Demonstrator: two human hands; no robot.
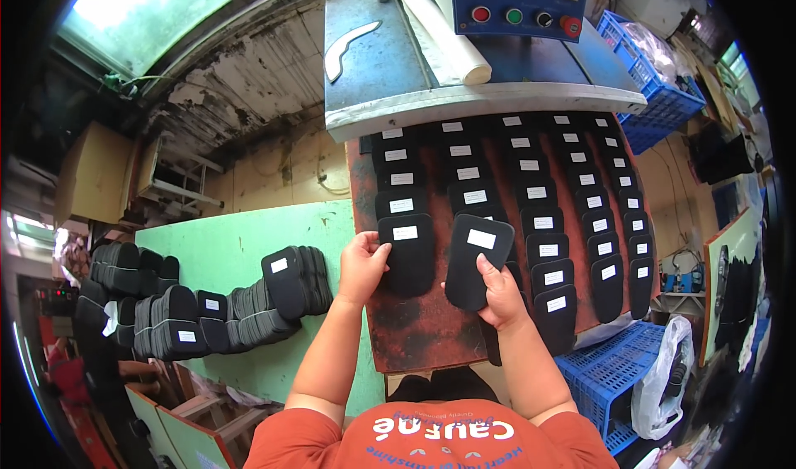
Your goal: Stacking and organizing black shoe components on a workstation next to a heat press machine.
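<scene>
Just left of centre, my left hand (363, 267) has its fingers curled closed at the left edge of a black oblong pad (408, 266) with rounded ends and a white label. That pad lies at the near end of the leftmost column on the red-brown board (423, 332). My right hand (501, 296) grips another black labelled pad (469, 274), thumb on top and fingers beneath, held tilted above the second column. Whether more pads are under it I cannot tell. Several columns of overlapping labelled pads (554, 301) cover the board to the right.
Stacked black pads (245, 315) sit on a green table (224, 235) at the left. Behind the board stands a blue machine with a control box (521, 9) and a pale roll (444, 34). A blue crate (601, 374) and a plastic bag (663, 378) are at the near right.
</scene>
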